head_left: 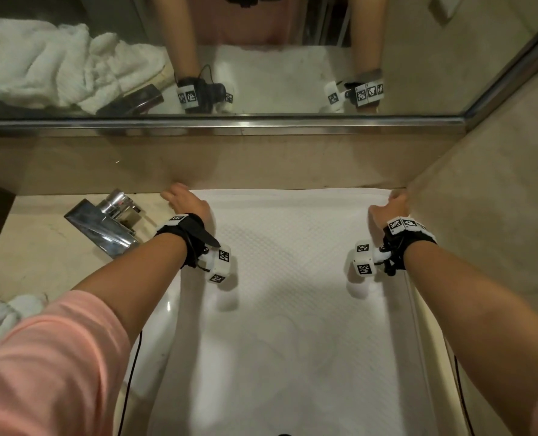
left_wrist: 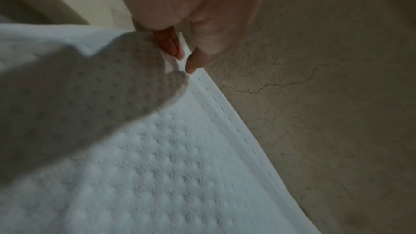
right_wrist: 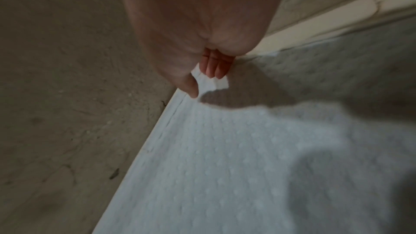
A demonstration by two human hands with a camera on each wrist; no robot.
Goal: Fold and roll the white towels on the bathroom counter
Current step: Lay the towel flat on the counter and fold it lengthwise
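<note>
— Across the counter point(head_left: 35, 265), between faucet and right wall: white towel point(head_left: 286, 309) spread flat, dotted weave up, far hem running along the base of the backsplash.
— And at the far corners?
— Left hand point(head_left: 187, 201) at the far left corner, right hand point(head_left: 390, 209) at the far right corner, both knuckles up.
— Holding, or only touching?
— Pinching, going by the wrist views: left fingers point(left_wrist: 173, 45) curled under the stitched hem with the thumb pressing from above; right fingers point(right_wrist: 213, 68) tucked under a lifted bit of hem, thumb tip down on the border beside them.
— Anything nearer?
— Near end of the towel draped past the bottom edge of the head view; cannot tell where it stops.
— Around it?
— Chrome faucet point(head_left: 110, 225) just left of the left wrist. Crumpled towel point(head_left: 0, 316) at the near left, partly behind a pink sleeve point(head_left: 50, 366). Mirror point(head_left: 261, 58) above the backsplash, reflecting both wrists and a heap of white cloth.
</note>
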